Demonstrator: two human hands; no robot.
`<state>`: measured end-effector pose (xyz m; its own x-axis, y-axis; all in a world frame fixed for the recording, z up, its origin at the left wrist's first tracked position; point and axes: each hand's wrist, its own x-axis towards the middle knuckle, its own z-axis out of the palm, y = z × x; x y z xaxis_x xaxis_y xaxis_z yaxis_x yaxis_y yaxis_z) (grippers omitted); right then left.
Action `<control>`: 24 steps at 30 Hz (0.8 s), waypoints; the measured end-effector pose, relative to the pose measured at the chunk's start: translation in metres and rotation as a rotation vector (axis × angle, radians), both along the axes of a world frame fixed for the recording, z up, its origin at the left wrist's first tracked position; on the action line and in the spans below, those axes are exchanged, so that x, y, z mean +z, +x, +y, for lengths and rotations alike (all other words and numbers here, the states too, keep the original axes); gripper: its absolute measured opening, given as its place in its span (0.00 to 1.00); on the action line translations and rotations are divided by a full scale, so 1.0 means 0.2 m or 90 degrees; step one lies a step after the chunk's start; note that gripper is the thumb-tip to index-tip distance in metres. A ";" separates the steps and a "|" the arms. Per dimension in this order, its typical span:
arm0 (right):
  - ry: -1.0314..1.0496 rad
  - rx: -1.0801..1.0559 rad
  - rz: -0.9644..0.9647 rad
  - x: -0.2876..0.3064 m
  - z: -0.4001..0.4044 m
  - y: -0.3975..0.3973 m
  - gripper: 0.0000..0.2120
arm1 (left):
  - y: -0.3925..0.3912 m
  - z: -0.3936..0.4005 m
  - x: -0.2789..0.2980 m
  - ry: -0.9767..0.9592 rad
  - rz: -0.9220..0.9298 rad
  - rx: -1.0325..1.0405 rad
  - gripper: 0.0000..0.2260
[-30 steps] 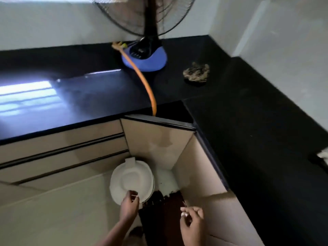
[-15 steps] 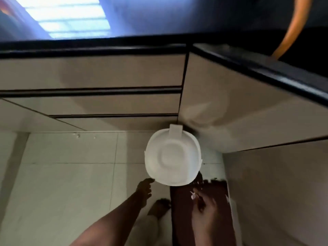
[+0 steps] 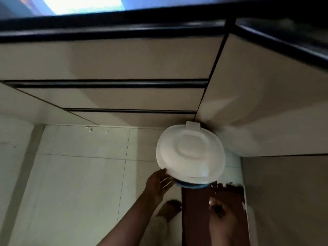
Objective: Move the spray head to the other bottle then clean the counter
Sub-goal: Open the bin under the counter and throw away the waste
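Down by the floor, the left hand (image 3: pixel 157 183) touches the white bin lid's (image 3: pixel 190 154) edge, fingers spread wide; the right hand (image 3: pixel 223 215) pinches something small and unclear.

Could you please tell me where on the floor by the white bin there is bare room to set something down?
The pale floor tiles left of the white lidded bin, below the drawer fronts, are bare. It is crowded in the corner: the left hand touches the lid's edge, a bare foot and a dark mat lie below, with the right hand over the mat.
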<state>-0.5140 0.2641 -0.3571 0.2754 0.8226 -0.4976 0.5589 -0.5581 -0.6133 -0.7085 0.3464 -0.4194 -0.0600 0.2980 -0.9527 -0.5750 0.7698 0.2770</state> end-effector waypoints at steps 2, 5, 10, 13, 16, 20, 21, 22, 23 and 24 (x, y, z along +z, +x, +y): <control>0.026 0.005 -0.038 0.05 0.09 -0.02 0.12 | -0.01 0.08 0.07 0.071 -0.012 -0.014 0.07; -0.013 0.126 -0.091 0.05 0.17 0.01 0.18 | 0.00 0.23 0.19 0.104 -0.033 0.007 0.05; 0.061 -0.173 -0.046 0.00 0.22 -0.14 0.14 | 0.03 0.29 0.25 0.090 -0.040 0.004 0.04; 0.055 -0.239 -0.045 0.00 0.16 -0.11 0.13 | 0.05 0.24 0.27 0.049 -0.031 0.017 0.04; 0.045 -0.267 -0.032 0.07 0.11 -0.11 0.14 | 0.07 0.19 0.32 -0.017 -0.012 0.012 0.06; 0.014 -0.356 0.006 0.31 0.09 -0.10 0.11 | 0.16 0.16 0.58 -0.063 0.004 -0.082 0.12; 0.027 -0.358 0.007 0.37 0.10 -0.10 0.11 | 0.19 0.17 0.65 -0.052 0.003 -0.096 0.11; 0.038 -0.352 0.006 0.43 0.12 -0.10 0.11 | 0.22 0.18 0.72 -0.036 -0.001 -0.115 0.08; 0.059 -0.347 0.006 0.50 0.13 -0.10 0.11 | 0.27 0.18 0.81 -0.020 -0.012 -0.135 0.06; 0.080 -0.341 0.006 0.60 0.14 -0.09 0.11 | 0.31 0.19 0.91 0.003 -0.027 -0.157 0.05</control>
<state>-0.5315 0.2920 -0.2377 0.6677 0.6225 -0.4083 0.2119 -0.6847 -0.6973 -0.6461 0.3844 -0.2370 0.0558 0.3037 -0.9511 -0.3816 0.8868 0.2608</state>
